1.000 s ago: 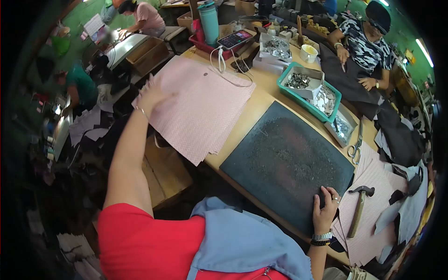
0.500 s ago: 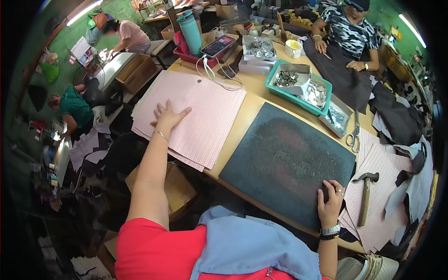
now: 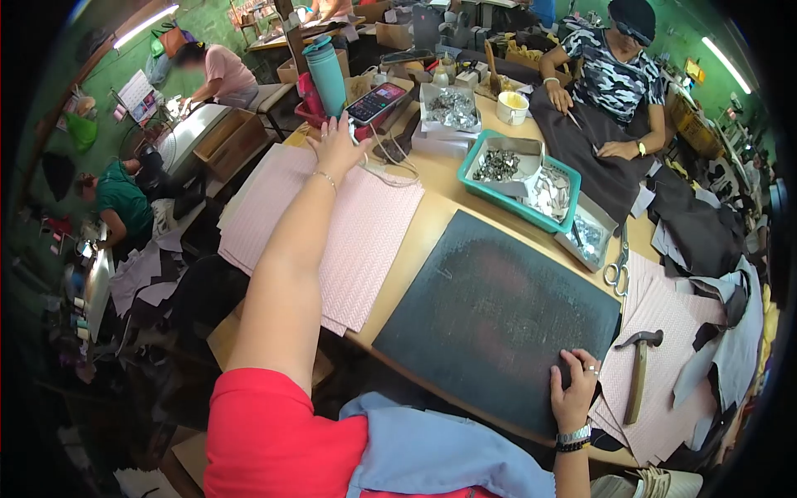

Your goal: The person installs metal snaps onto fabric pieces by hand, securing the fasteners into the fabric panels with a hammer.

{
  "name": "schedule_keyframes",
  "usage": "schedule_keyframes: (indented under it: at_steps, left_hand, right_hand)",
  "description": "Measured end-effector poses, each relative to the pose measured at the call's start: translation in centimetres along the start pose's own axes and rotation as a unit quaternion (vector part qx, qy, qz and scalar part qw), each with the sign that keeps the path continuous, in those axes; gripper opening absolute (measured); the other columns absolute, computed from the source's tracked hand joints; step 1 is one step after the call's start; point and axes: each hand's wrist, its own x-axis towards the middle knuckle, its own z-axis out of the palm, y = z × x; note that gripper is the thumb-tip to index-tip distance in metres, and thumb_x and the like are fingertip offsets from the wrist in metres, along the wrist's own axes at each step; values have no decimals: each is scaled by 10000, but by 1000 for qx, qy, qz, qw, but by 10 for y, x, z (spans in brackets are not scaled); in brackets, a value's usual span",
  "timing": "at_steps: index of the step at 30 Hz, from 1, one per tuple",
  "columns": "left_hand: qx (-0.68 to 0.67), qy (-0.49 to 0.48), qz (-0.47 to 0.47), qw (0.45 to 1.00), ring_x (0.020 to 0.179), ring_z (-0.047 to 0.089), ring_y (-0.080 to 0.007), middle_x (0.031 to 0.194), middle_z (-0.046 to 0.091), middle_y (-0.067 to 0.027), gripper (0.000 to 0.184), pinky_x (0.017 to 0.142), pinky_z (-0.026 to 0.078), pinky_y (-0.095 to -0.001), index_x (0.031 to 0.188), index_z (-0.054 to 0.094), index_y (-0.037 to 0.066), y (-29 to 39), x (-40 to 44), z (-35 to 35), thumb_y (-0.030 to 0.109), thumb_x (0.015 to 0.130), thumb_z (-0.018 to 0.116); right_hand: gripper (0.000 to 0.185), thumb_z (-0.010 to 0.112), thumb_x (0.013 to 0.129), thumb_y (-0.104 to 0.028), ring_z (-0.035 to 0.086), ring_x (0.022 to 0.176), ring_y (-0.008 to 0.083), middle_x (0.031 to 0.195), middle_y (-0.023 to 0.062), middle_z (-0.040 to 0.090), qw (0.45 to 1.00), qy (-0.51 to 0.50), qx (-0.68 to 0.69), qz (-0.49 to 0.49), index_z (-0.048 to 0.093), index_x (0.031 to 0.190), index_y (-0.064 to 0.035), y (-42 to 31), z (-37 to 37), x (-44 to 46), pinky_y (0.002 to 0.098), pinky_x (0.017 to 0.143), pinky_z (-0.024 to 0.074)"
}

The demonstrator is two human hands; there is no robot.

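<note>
My left hand (image 3: 339,149) reaches over the far edge of a stack of pink woven-pattern sheets (image 3: 365,241). Its fingers are stretched apart, close to a phone (image 3: 376,103) with a lit screen and a pale cable (image 3: 390,178). Whether the fingertips touch the cable is hard to see. On the near right corner of a dark, worn rubber-like mat (image 3: 465,324) rests my right hand (image 3: 573,397), fingers loosely spread and holding nothing. A hammer (image 3: 638,378) with a wooden handle lies on more pink sheets (image 3: 677,332) to its right.
Behind the mat stands a teal basket (image 3: 466,181) with metal parts. Scissors (image 3: 617,278), a tray of small parts (image 3: 591,236), a yellow-rimmed cup (image 3: 512,108) and a turquoise bottle (image 3: 325,75) are around it. Across the table, a person (image 3: 610,79) handles dark material (image 3: 581,141).
My left hand has left the middle of the pink stack and moved away from me towards the phone. My right hand stays on the mat's corner. The view has shifted slightly.
</note>
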Motion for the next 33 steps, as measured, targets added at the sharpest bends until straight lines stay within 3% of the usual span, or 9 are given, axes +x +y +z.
schedule_keyframes:
  at_steps: [10,14,15,18,19,24,26,29,33]
  left_hand:
    - [20,-131,-57,990,1427,350,-358,1531,374,-171,1046,1124,222,-685,1543,262,143,35,96,8,584,733,756]
    - [19,-200,-55,978,1346,481,-325,1463,478,-189,1104,1078,280,-712,1544,252,135,32,126,18,558,685,801]
    - [8,-178,-41,983,1278,546,-338,1416,520,-217,1084,1060,393,-620,1487,342,68,32,127,18,485,623,845]
    - [3,-208,0,978,1139,628,-366,1215,641,-243,1060,982,502,-378,1372,434,-55,30,135,11,498,580,872]
    - [25,-173,15,984,1102,636,-384,1176,646,-265,1004,963,513,-370,1268,497,-87,32,133,12,476,537,893]
    - [9,18,74,997,1097,631,-411,1173,643,-277,976,988,501,-408,1321,474,-57,36,139,8,467,599,871]
    - [-121,57,89,987,1272,495,-431,1299,539,-310,1050,1073,430,-424,1379,389,-87,44,143,-12,456,619,867]
    - [-277,205,218,913,1212,521,-405,1277,546,-292,1057,1047,431,-436,1405,365,-79,44,162,-29,465,651,867]
    - [-417,343,205,817,1232,483,-276,1364,403,-231,1109,995,455,-379,1416,173,-39,61,152,-50,445,712,881]
  right_hand:
    - [352,722,749,-110,536,1091,377,1126,172,555,999,-33,-18,35,639,1085,-46,-6,-5,6,598,1111,273]
    - [355,717,730,-96,529,1086,379,1121,176,544,998,-41,-10,44,629,1069,-35,-11,-7,9,591,1114,269]
    - [361,714,722,-93,524,1090,378,1119,175,535,998,-38,-13,40,627,1068,-40,-10,-6,9,592,1119,261]
    - [360,709,721,-87,519,1090,375,1129,178,531,999,-32,-16,33,625,1068,-38,-10,-5,9,578,1117,265]
    - [358,705,726,-89,509,1084,381,1139,182,527,998,-39,-9,40,625,1070,-33,-12,-7,10,557,1094,289]
    - [352,690,745,-94,492,1085,382,1142,188,523,998,-44,-23,31,621,1082,-22,-8,-6,9,528,1043,332]
    - [346,683,754,-94,489,1089,381,1144,191,521,998,-49,-23,39,620,1085,-20,-6,-4,8,522,1034,339]
    - [335,672,769,-87,490,1099,379,1160,194,519,996,-63,-21,56,617,1093,-20,-4,-5,7,523,1051,329]
    - [358,713,753,-140,505,1140,378,1162,163,521,997,-52,-30,49,630,1090,-52,-1,-3,4,630,1112,256]
